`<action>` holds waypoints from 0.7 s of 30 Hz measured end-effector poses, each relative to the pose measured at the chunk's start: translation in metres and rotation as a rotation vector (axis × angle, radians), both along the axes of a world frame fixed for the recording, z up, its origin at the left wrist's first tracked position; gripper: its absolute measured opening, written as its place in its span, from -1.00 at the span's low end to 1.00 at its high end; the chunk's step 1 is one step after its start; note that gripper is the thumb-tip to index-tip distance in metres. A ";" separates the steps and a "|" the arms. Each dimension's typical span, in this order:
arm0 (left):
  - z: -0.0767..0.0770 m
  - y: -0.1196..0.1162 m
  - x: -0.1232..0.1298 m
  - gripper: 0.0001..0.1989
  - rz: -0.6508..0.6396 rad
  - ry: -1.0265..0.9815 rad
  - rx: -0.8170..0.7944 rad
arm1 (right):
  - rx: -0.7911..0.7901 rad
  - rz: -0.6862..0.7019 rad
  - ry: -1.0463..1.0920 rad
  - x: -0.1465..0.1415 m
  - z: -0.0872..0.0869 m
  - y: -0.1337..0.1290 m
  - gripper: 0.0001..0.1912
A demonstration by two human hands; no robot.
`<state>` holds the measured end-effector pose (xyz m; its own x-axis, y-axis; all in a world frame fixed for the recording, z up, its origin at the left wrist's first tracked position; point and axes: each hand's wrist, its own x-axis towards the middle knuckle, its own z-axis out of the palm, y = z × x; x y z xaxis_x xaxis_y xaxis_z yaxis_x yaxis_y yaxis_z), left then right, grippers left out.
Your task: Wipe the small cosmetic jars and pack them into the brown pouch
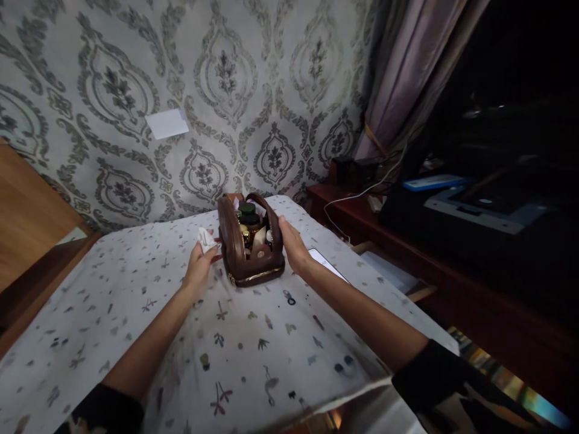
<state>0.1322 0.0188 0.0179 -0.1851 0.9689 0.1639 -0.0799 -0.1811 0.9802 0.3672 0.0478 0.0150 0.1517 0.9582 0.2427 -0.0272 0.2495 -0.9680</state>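
Observation:
A brown leather toiletry bag (253,268) stands unzipped on the patterned white cloth, packed with small items. Among these are a dark green-lidded jar (247,208) and a gold-coloured piece (245,235). My left hand (200,262) is closed round a crumpled white tissue or cloth (207,239), with its fingertips close to the bag's left side. Against the bag's right side lies my right hand (295,246), its fingers stretched out along the leather. Whether those fingertips curl round the far part of the bag is hidden.
A phone (326,263) with a lit screen lies beside my right forearm. The white patterned cloth (253,349) covers the surface under the bag. To the right stands a dark red cabinet (348,226) with a white cable (362,194). Wallpapered wall (271,78) rises behind.

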 end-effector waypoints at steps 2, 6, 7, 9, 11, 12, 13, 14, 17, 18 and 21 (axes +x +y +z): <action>-0.002 -0.002 -0.015 -0.34 0.008 0.068 -0.079 | -0.017 -0.045 0.032 0.001 -0.006 -0.012 -0.35; 0.001 -0.007 -0.049 -0.29 0.034 0.455 -0.170 | -0.031 -0.058 0.054 0.002 -0.017 -0.031 -0.35; 0.004 -0.009 -0.058 -0.30 0.069 0.617 -0.169 | -0.041 -0.061 0.056 0.002 -0.019 -0.035 -0.36; 0.010 -0.016 -0.078 -0.28 0.143 0.966 -0.169 | -0.074 -0.068 0.065 0.004 -0.020 -0.041 -0.37; 0.014 -0.026 -0.099 -0.26 0.203 1.267 -0.187 | -0.112 -0.082 0.085 0.007 -0.018 -0.045 -0.39; 0.014 -0.031 -0.109 -0.26 0.229 1.384 -0.195 | -0.126 -0.091 0.095 0.008 -0.016 -0.046 -0.41; 0.013 -0.035 -0.119 -0.25 0.234 1.486 -0.210 | -0.134 -0.100 0.103 0.010 -0.014 -0.047 -0.42; 0.011 -0.039 -0.128 -0.22 0.212 1.568 -0.245 | -0.136 -0.107 0.108 0.011 -0.011 -0.047 -0.44; 0.004 -0.041 -0.150 -0.02 -0.039 1.620 -0.430 | -0.140 -0.118 0.114 0.016 -0.003 -0.041 -0.48; 0.003 -0.038 -0.155 0.05 -0.111 1.577 -0.477 | -0.141 -0.119 0.116 0.018 0.000 -0.038 -0.50; 0.011 -0.023 -0.162 0.13 -0.110 1.412 -0.472 | -0.140 -0.123 0.111 0.024 0.008 -0.022 -0.55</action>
